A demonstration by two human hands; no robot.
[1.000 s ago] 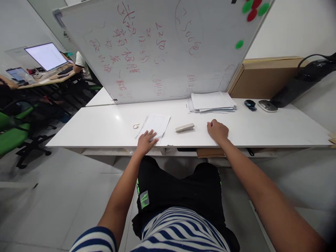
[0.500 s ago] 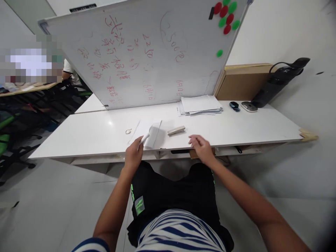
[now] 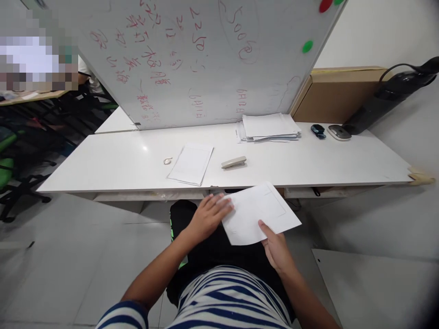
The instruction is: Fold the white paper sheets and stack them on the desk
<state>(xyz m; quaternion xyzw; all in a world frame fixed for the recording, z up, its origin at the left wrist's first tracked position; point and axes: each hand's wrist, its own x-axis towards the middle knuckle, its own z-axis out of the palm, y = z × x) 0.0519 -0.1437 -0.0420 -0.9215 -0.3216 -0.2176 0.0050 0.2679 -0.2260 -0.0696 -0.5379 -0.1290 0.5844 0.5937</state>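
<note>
A white sheet of paper [image 3: 252,208] with a faint printed outline is held tilted in front of the desk edge, above my lap. My right hand [image 3: 277,246] grips its lower right side, thumb on top and fingers underneath. At the sheet's left edge, my left hand [image 3: 209,214] has its fingers stretched out and apart, fingertips touching the paper. Beyond my hands, a small stack of white sheets [image 3: 192,163] lies on the desk. A beige stapler [image 3: 233,162] rests to the right of that stack, and a small pale ring-shaped item [image 3: 167,161] to its left.
A thicker paper pile [image 3: 270,128] lies at the back of the white desk [image 3: 130,160], before a leaning whiteboard [image 3: 192,55]. A cardboard box [image 3: 346,96], black bottle [image 3: 380,103], computer mouse [image 3: 339,132] and dark watch-like item [image 3: 318,131] stand at the right.
The sheet in my left hand has come off the desk and opened out over my lap. My right hand has moved down and taken hold of it; my left hand has moved right, fingers spread.
</note>
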